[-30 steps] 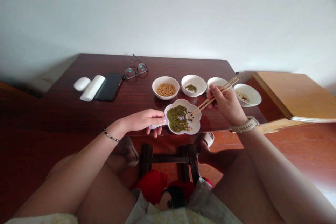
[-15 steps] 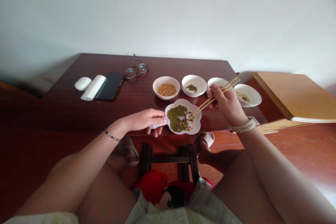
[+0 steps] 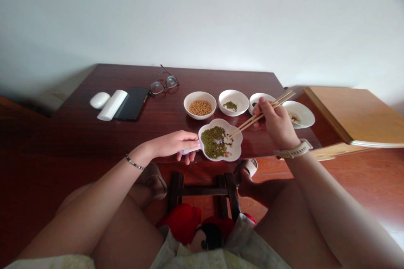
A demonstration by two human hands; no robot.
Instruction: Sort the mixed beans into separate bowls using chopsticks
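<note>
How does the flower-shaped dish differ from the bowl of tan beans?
Shape: the dish has a scalloped rim and a handle; the bowl is round, with no handle in sight.
Contents: the dish holds a mix, mostly green beans with some dark and pale bits; the bowl shows only tan beans.
Support: the left hand grips the dish's handle; the bowl stands untouched on the table.
Both are white inside.

our left arm (image 3: 94, 204) slants in from the lower left, its wrist (image 3: 144, 151) nearly straight, and our left hand (image 3: 172, 142) grips palm down, some fingertips (image 3: 192, 157) showing below. our right arm (image 3: 337, 201) slants in opposite; our right hand (image 3: 280, 126) pinches, thumb (image 3: 267, 106) raised.
</note>
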